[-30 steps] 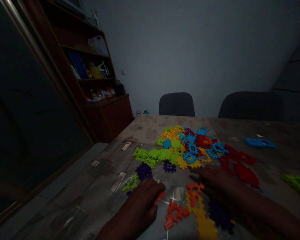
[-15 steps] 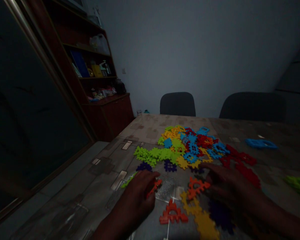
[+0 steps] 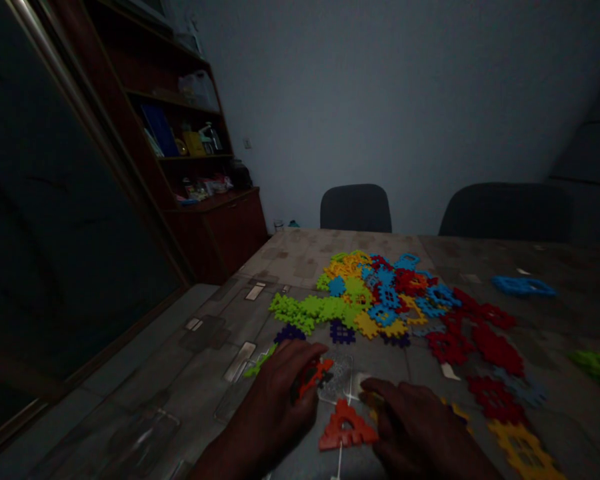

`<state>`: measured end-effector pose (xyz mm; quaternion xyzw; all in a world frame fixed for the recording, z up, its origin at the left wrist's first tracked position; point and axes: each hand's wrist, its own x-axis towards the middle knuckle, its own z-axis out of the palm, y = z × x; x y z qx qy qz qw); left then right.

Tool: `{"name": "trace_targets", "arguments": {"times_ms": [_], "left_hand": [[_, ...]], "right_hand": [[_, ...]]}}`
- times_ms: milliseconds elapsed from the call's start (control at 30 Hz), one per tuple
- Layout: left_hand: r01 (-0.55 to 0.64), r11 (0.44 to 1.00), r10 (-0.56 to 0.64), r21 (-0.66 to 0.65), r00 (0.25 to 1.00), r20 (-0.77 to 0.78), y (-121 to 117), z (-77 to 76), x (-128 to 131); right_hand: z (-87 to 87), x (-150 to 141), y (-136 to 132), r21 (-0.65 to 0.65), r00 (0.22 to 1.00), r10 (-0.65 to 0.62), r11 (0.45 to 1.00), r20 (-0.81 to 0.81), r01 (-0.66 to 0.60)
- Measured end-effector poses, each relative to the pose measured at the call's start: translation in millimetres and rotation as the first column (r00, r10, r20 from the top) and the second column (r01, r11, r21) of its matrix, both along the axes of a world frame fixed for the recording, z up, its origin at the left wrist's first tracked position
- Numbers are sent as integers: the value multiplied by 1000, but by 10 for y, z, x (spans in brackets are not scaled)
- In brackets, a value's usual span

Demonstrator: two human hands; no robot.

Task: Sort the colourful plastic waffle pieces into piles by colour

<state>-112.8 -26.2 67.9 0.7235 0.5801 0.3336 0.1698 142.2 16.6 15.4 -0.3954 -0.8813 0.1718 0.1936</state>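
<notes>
Toothed plastic building tiles lie around my hands. My left hand (image 3: 285, 387) is closed around an orange tile (image 3: 313, 378), whose right edge pokes out past the fingers. My right hand (image 3: 415, 423) has its fingers curled over a yellow tile (image 3: 374, 401), mostly hidden beneath them. Between the hands, an orange triangular tile (image 3: 347, 428) with an arched opening rests on the table. Beyond the left hand are a purple tile (image 3: 290, 333) and a light green tile (image 3: 260, 362). A purple window tile (image 3: 342, 332) lies ahead.
A mixed pile of colored tiles (image 3: 385, 287) covers the table (image 3: 290, 270) ahead. Red tiles (image 3: 497, 347) and a yellow window tile (image 3: 523, 450) lie at right, with blue tiles (image 3: 524, 287) farther off. Two chairs (image 3: 355, 208) stand behind the table; a shelf cabinet (image 3: 215, 227) is at left.
My right hand has moved down and left, closing over a yellow tile and uncovering red and yellow tiles at right. The orange tile near it no longer shows there. My left hand shifted slightly right.
</notes>
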Motion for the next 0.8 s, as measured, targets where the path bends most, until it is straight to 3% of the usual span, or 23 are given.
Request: {"name": "trace_targets", "arguments": {"times_ms": [100, 267, 367, 500, 700, 800], "left_hand": [[54, 999, -54, 4, 998, 34, -47, -25, 90], [218, 975, -219, 37, 975, 22, -81, -163, 240], [305, 946, -308, -113, 951, -14, -95, -259, 199], [248, 920, -279, -304, 958, -62, -153, -304, 88], [130, 904, -194, -407, 973, -122, -211, -295, 107], [114, 894, -190, -434, 972, -137, -195, -347, 107]], "right_hand": [[53, 112, 8, 61, 999, -38, 997, -14, 39], [146, 299, 103, 116, 992, 31, 993, -118, -18], [88, 337, 113, 128, 993, 36, 992, -114, -22], [30, 275, 88, 138, 996, 79, 988, -51, -72], [159, 33, 104, 38, 970, 241, 969, 28, -242], [49, -116, 101, 35, 966, 252, 966, 60, -254]]}}
